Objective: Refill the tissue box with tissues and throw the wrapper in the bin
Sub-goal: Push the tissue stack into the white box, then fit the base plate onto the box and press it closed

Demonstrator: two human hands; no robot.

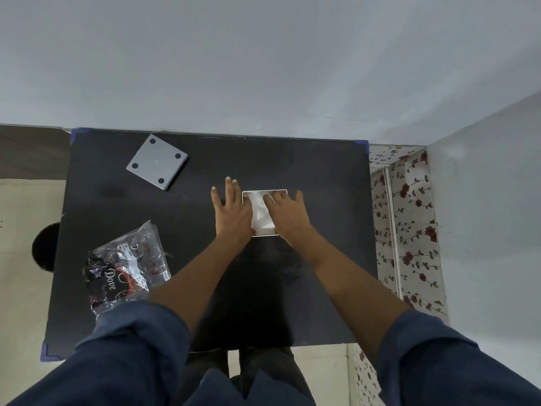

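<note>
An open white tissue box (279, 191) stands on the black table (322, 186), a little right of centre. White tissues (260, 213) fill it. My left hand (232, 210) lies flat along the box's left side, fingers spread, its palm edge on the tissues. My right hand (288, 213) presses flat on top of the tissues from the right. The empty clear wrapper (126, 265), printed black and red, lies crumpled near the table's front left. A dark round bin (45, 247) shows on the floor, left of the table.
The grey square lid (157, 162) with four black feet lies upside down at the table's back left. A wall runs close behind the table. A floral-patterned surface (407, 224) borders the table's right edge.
</note>
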